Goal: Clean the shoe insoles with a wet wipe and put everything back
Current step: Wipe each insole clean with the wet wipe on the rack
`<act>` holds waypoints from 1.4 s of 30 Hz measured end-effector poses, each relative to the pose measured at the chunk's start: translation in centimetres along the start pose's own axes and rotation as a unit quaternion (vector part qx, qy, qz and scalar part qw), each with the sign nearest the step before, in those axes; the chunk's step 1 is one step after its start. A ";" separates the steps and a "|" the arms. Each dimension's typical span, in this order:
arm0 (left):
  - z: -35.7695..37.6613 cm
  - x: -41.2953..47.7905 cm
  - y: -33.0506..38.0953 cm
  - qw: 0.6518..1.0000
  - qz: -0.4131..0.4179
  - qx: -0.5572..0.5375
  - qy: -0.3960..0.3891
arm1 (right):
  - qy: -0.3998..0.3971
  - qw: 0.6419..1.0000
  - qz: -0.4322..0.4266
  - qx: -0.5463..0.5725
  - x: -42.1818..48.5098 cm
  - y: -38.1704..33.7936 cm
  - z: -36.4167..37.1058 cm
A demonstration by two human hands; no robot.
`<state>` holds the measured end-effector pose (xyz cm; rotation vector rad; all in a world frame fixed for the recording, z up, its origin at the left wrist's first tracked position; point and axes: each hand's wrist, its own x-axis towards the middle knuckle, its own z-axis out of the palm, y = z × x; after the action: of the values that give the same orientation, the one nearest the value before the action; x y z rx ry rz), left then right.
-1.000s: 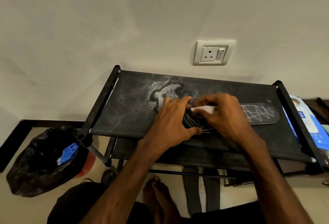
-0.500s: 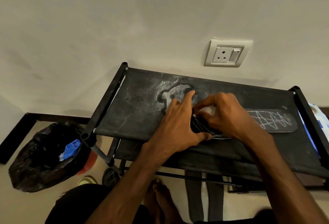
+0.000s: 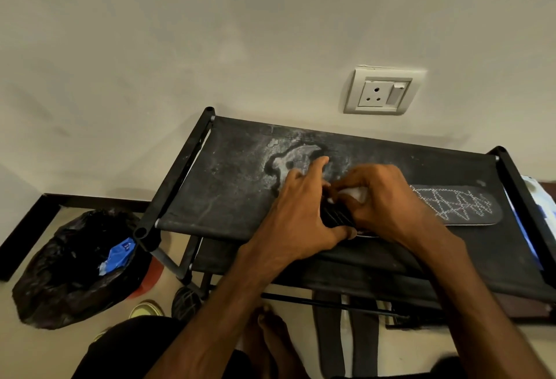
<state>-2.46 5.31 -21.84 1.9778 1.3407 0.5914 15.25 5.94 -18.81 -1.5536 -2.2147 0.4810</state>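
A dark insole (image 3: pixel 457 207) with a white stitched pattern lies flat on the top shelf of a black fabric shoe rack (image 3: pixel 228 186). My right hand (image 3: pixel 382 201) bunches a white wet wipe (image 3: pixel 355 195) against the insole's left half, fingers curled round it. My left hand (image 3: pixel 301 213) rests on the insole's left end, thumb hooked at its near edge and fingers spread on top. Both hands hide most of the insole's left part.
A black bin bag (image 3: pixel 75 267) with blue wrapper scraps sits on the floor at the left. A wall socket (image 3: pixel 382 92) is above the rack. A blue and white pack (image 3: pixel 541 216) lies beyond the rack's right end. Shoes stand under the rack.
My hands stay on the insole with the wipe, the right hand shifting slightly as it rubs. The camera has swung a little left, sliding the rack rightward in view.
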 end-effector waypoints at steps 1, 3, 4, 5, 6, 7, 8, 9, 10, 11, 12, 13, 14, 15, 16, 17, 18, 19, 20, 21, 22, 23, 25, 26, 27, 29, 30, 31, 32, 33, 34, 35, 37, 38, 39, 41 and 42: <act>0.0 0.0 -0.1 1.000 -0.003 0.000 0.002 | 0.015 1.000 0.003 -0.002 0.2 0.0 0.1; 0.0 0.0 0.0 1.000 -0.004 -0.001 0.003 | 0.020 1.000 0.000 -0.003 0.4 0.0 0.1; 0.0 -0.1 0.0 1.000 -0.003 -0.001 0.003 | 0.011 1.000 -0.004 -0.005 0.3 -0.2 0.2; 0.0 -0.1 0.1 1.000 -0.001 -0.001 0.004 | -0.003 1.000 -0.007 -0.006 0.2 -0.3 0.1; -0.1 -0.2 0.1 1.000 0.002 -0.002 0.003 | -0.022 1.000 -0.009 -0.007 0.0 -0.5 0.0; -0.1 -0.2 0.2 1.000 0.005 -0.002 0.003 | -0.043 0.999 -0.012 -0.005 -0.2 -0.6 -0.2; -0.1 -0.2 0.2 1.000 0.009 -0.002 0.004 | -0.064 0.998 -0.015 -0.002 -0.4 -0.7 -0.4; -0.1 -0.2 0.2 1.000 0.010 -0.001 0.004 | -0.081 0.997 -0.019 0.001 -0.6 -0.8 -0.6; -0.1 -0.2 0.2 1.000 0.012 0.000 0.003 | -0.090 0.996 -0.021 0.004 -0.7 -0.8 -0.8; -0.1 -0.2 0.2 1.000 0.013 0.002 0.002 | -0.088 0.996 -0.020 0.006 -0.7 -0.7 -0.9; -0.1 -0.1 0.1 1.000 0.012 0.003 0.002 | -0.077 0.997 -0.017 0.006 -0.6 -0.7 -0.9; -0.2 -0.1 0.1 1.000 0.011 0.005 0.002 | -0.057 0.998 -0.015 0.003 -0.4 -0.7 -0.7; -0.1 0.0 0.1 1.000 0.008 0.006 0.002 | -0.036 0.999 -0.016 -0.005 -0.1 -0.8 -0.4; -0.2 0.0 0.0 1.000 0.004 0.007 0.002 | -0.020 1.000 -0.019 -0.013 0.1 -0.8 -0.1; -0.2 0.0 0.1 1.000 0.002 0.007 0.002 | -0.013 0.999 -0.024 -0.018 0.3 -0.9 0.2; -0.2 0.0 0.1 1.000 0.001 0.006 0.002 | -0.014 0.999 -0.029 -0.019 0.4 -1.0 0.3; -0.2 0.0 0.1 1.000 0.002 0.005 0.002 | -0.025 0.999 -0.030 -0.018 0.4 -1.0 0.2; -0.2 -0.1 0.1 1.000 0.005 0.004 0.002 | -0.044 0.998 -0.030 -0.016 0.3 -1.1 0.1; -0.2 -0.1 0.1 1.000 0.008 0.003 0.003 | -0.067 0.997 -0.028 -0.012 0.1 -1.2 -0.2; -0.2 -0.2 0.1 1.000 0.012 0.003 0.003 | -0.088 0.996 -0.028 -0.006 -0.2 -1.3 -0.5; -0.3 -0.2 0.0 1.000 0.015 0.004 0.003 | -0.107 0.994 -0.028 0.000 -0.5 -1.3 -0.8; -0.3 -0.2 0.0 1.000 0.017 0.007 0.003 | -0.121 0.992 -0.028 0.005 -0.7 -1.5 -1.1; -0.2 -0.2 0.0 1.000 0.021 0.013 0.003 | -0.128 0.991 -0.028 0.007 -0.8 -1.4 -1.3; -0.2 -0.1 0.0 1.000 0.022 0.017 0.003 | -0.115 0.993 -0.027 0.004 -0.6 -1.3 -1.2; -0.2 -0.1 0.0 1.000 0.020 0.020 0.003 | -0.092 0.995 -0.025 -0.003 -0.4 -1.1 -0.9; -0.1 -0.1 0.0 1.000 0.012 0.026 0.004 | -0.048 0.998 -0.020 -0.018 0.2 -1.0 -0.4; -0.1 0.0 -0.1 1.000 0.008 0.029 0.004 | -0.038 0.999 -0.019 -0.018 0.5 -0.9 -0.2; -0.1 -0.1 -0.1 1.000 0.007 0.030 0.004 | -0.038 0.999 -0.019 -0.013 0.5 -0.9 -0.2; -0.1 -0.1 0.0 1.000 0.008 0.030 0.004 | -0.049 0.999 -0.019 -0.006 0.4 -0.8 -0.3; -0.1 -0.1 0.0 0.999 0.011 0.030 0.004 | -0.065 0.998 -0.020 0.000 0.2 -0.8 -0.6; -0.2 -0.1 0.1 0.999 0.015 0.030 0.005 | -0.083 0.996 -0.023 0.004 0.0 -0.7 -0.9; -0.2 -0.2 0.2 0.999 0.018 0.031 0.006 | -0.100 0.995 -0.026 0.007 -0.3 -0.7 -1.3; -0.2 -0.2 0.3 0.999 0.021 0.029 0.007 | -0.132 0.991 -0.026 0.021 -0.9 -0.7 -2.0; -0.2 -0.2 0.3 0.999 0.022 0.030 0.008 | -0.144 0.989 -0.026 0.028 -1.1 -0.8 -2.3; -0.2 -0.2 0.3 0.999 0.022 0.032 0.008 | -0.148 0.988 -0.028 0.030 -1.1 -0.8 -2.3; -0.3 -0.2 0.3 0.999 0.023 0.039 0.005 | -0.128 0.991 -0.036 0.019 -0.8 -0.8 -2.0; -0.3 -0.2 0.3 0.999 0.023 0.041 0.004 | -0.109 0.993 -0.043 0.008 -0.7 -0.8 -1.6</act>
<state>-2.57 5.16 -21.43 2.0799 1.3468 0.5734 15.60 5.15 -17.14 -1.4503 -2.4217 0.6689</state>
